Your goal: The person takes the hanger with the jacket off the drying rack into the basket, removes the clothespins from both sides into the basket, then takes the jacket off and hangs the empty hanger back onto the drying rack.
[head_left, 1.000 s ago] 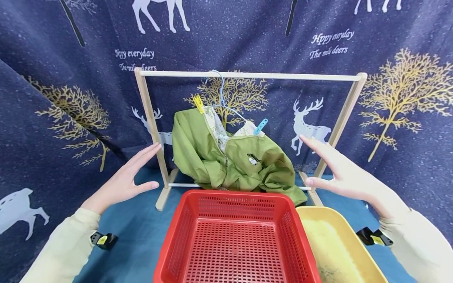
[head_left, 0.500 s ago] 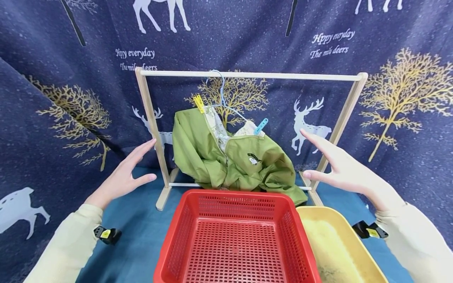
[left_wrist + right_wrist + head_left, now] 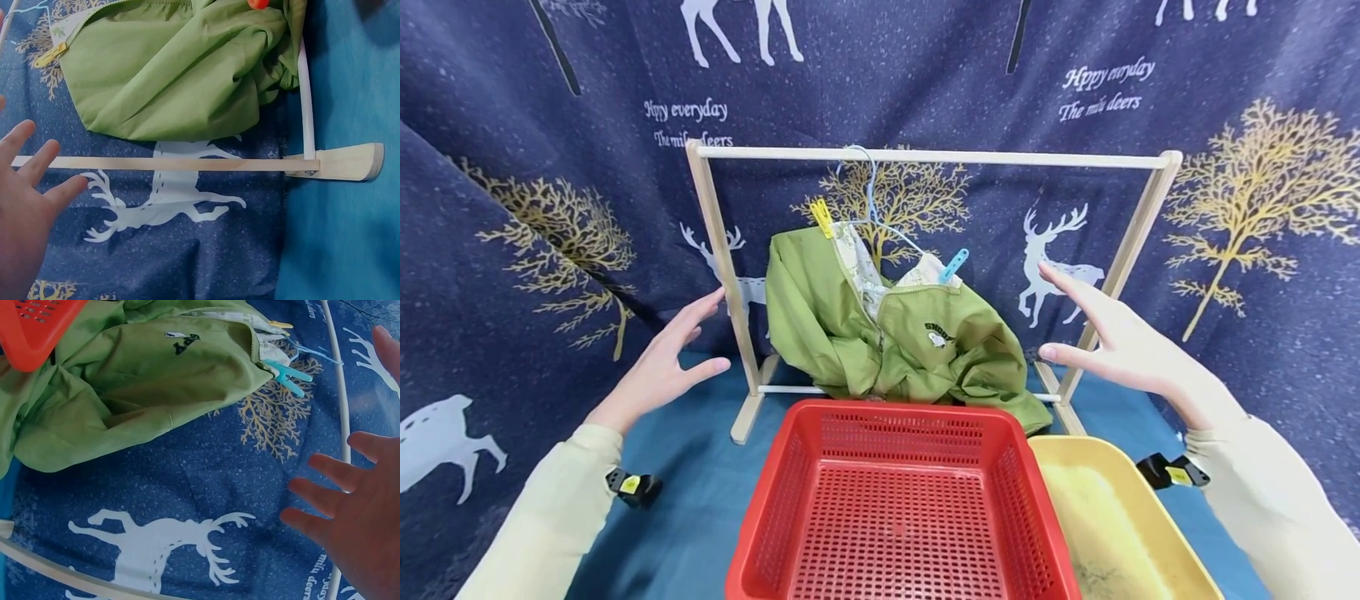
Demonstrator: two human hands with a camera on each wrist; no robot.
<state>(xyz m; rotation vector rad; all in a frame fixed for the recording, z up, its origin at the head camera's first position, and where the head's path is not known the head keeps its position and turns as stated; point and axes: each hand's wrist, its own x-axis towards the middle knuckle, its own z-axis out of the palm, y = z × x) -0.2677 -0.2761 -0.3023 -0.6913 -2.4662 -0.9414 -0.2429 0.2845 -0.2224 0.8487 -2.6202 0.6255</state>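
A green zip jacket (image 3: 827, 308) with a patterned lining hangs on a light blue hanger (image 3: 871, 196) from a small wooden rack (image 3: 925, 155). A yellow clothespin (image 3: 822, 217) grips its collar at the left, a blue clothespin (image 3: 953, 266) at the right. Left of the jacket, my left hand (image 3: 662, 367) is held up with fingers extended, holding nothing; it overlaps the rack's left post in the head view. On the other side, my right hand (image 3: 1120, 342) is raised likewise, fingers spread in the right wrist view, before the right post and holding nothing.
In front of the jacket stands a red plastic basket (image 3: 898, 410) with perforated walls. A yellow tray (image 3: 1120, 467) lies to its right, partly under the basket's edge. Blue cloth (image 3: 700, 500) covers the table, and a dark blue printed curtain (image 3: 925, 75) hangs behind.
Both hands have risen slightly. My left hand has also shifted a little left at the fingertips. The jacket, rack, basket and tray stay where they were.
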